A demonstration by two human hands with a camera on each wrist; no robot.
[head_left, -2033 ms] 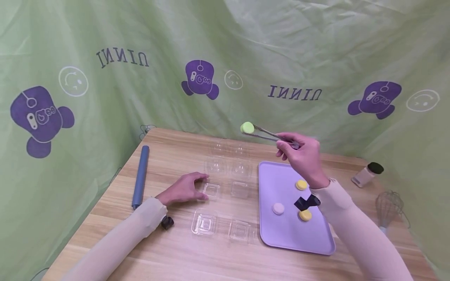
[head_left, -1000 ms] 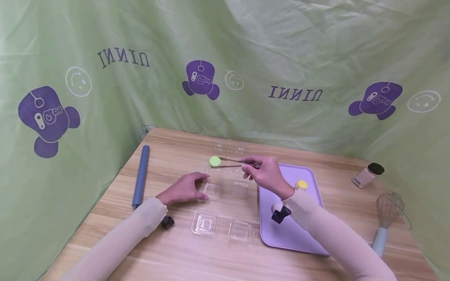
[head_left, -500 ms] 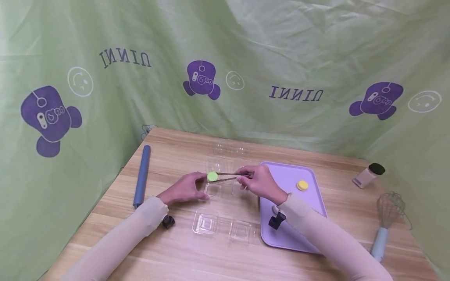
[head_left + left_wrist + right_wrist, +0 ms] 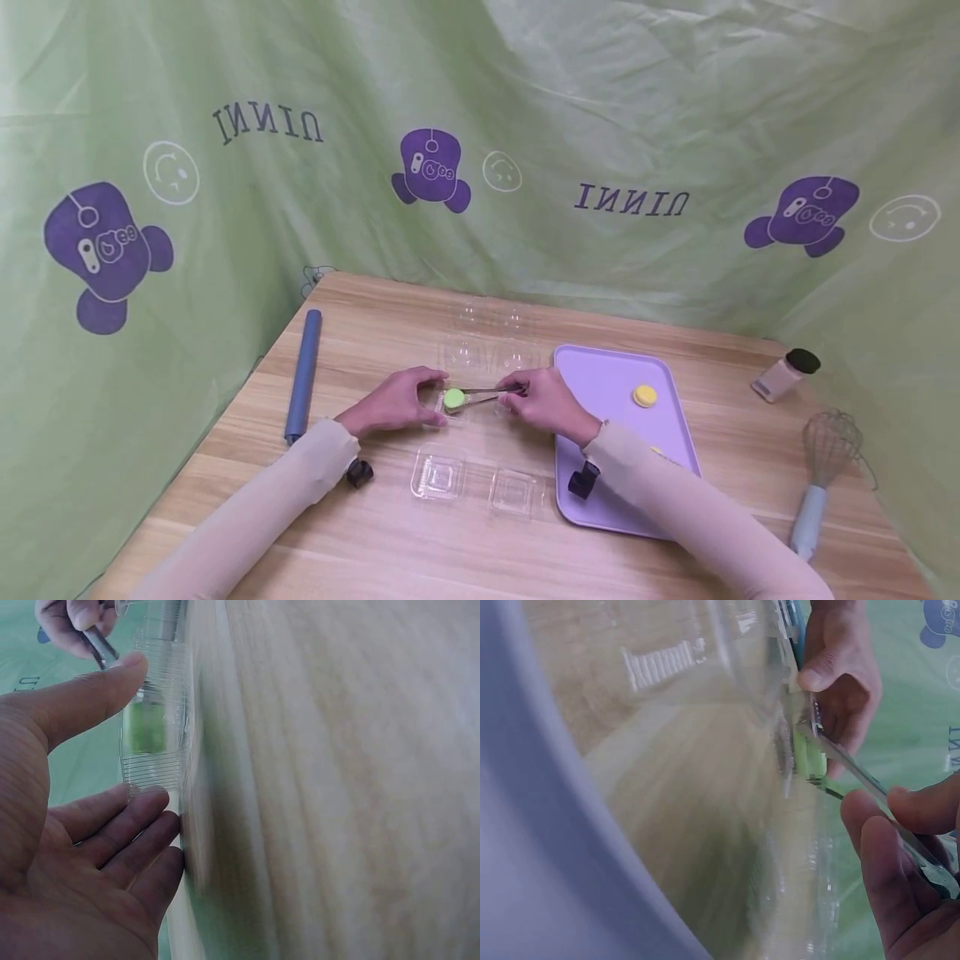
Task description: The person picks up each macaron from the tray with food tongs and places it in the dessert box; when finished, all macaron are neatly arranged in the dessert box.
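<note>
My right hand (image 4: 546, 404) grips slim metal tongs (image 4: 859, 771) between thumb and fingers. Their tips hold a round green macaron (image 4: 453, 399) low at a clear plastic box (image 4: 154, 766). Seen from the left wrist, the macaron shows green through the box's ribbed wall. Around the left side of that box lies my left hand (image 4: 393, 402), thumb at one edge and nearly straight fingertips at the other. A yellow macaron (image 4: 644, 396) sits on the purple tray (image 4: 600, 367), right of the boxes. Part of a second yellow one (image 4: 656, 451) peeks out beside my right sleeve.
Two more clear boxes (image 4: 438, 477) stand nearer the front, with domed clear lids (image 4: 516, 357) behind. A blue rolling pin (image 4: 303, 375) lies at left. At right are a dark-lidded jar (image 4: 786, 374) and a whisk (image 4: 810, 508). Green cloth (image 4: 525, 267) hangs behind the table.
My right hand has carried the green macaron in the tongs leftward from above the table's back, then down to the box by my left hand. The left hand has stayed in place.
</note>
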